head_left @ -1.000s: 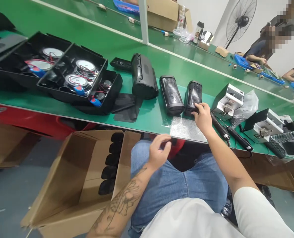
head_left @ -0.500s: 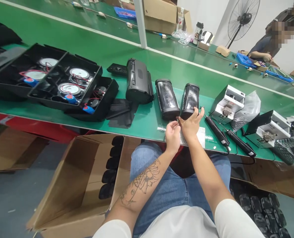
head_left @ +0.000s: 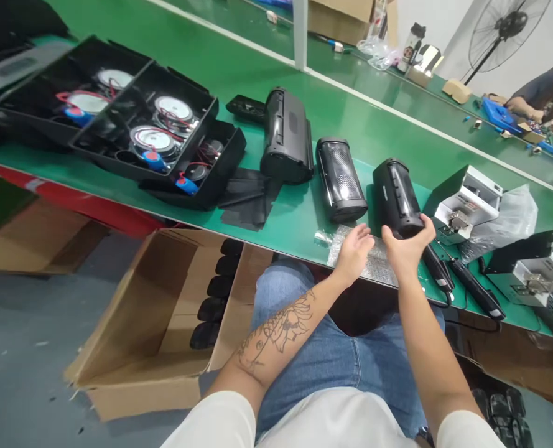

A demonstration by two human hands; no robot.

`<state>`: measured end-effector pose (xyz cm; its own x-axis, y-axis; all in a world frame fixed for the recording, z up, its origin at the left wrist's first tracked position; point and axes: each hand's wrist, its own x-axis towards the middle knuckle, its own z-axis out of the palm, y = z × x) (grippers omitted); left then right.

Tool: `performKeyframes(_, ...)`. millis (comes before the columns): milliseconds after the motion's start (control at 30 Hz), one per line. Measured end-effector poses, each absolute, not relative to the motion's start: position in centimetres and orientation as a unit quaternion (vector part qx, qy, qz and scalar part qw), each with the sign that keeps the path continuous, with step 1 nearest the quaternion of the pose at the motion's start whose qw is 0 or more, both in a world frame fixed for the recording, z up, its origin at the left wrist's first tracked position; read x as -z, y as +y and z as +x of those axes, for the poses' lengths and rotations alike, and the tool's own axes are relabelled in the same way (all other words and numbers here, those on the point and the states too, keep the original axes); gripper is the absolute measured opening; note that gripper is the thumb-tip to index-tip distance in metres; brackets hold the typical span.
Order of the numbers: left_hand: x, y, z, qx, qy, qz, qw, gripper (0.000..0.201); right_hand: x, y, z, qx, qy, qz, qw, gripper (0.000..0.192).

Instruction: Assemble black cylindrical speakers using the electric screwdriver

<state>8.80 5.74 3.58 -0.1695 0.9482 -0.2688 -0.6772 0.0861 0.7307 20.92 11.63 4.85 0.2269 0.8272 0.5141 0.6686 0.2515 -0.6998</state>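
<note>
My right hand (head_left: 407, 246) has its thumb and fingers around the near end of a black portable speaker (head_left: 396, 194), whose ridged, buttoned side faces up. Fingers apart and holding nothing, my left hand (head_left: 354, 252) hovers over a sheet of bubble wrap (head_left: 341, 239) at the bench edge. Just beyond it lies a second black speaker (head_left: 341, 177), its shiny patterned grille upward. To the left of that one, a larger black speaker housing (head_left: 286, 134) stands on the green bench (head_left: 299, 214).
Open black housings (head_left: 140, 134) with drivers, red wires and blue packs fill the bench's left. Two electric screwdrivers (head_left: 476, 289) and white-and-black boxy machines (head_left: 465, 202) stand at right. A cardboard box (head_left: 131, 323) sits below left. Another person (head_left: 532, 102) works across the bench.
The right-hand speaker has been turned from grille up to its buttoned side up. My hands, close together before, are now apart, the right one on that speaker's end. The view has shifted.
</note>
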Motion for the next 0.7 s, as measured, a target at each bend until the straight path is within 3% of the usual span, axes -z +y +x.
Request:
performKeyframes(167, -5.3, 7.8, 9.7, -0.609, 0.322, 0.167, 0.705, 0.081, -5.1, 7.3, 24.3, -0.129, -0.618, -0.588, 0.506, 0.093)
performKeyframes(367, -4.9, 6.2, 8.0, -0.606, 0.290, 0.276, 0.687, 0.112, -5.7, 1.6, 29.5, -0.110, -0.684, -0.498, 0.522, 0.092)
performKeyframes(500, -4.1, 3.5, 3.7, -0.597, 0.316, 0.406, 0.616, 0.143, -6.6, 0.7, 32.5, -0.064, -0.822, -0.343, 0.451, 0.085)
performKeyframes(700, -4.0, -0.2, -1.5, -0.512, 0.454, 0.476, 0.552, 0.142, -7.6, 3.5, 32.6, -0.129, -0.911, -0.233, 0.315, 0.081)
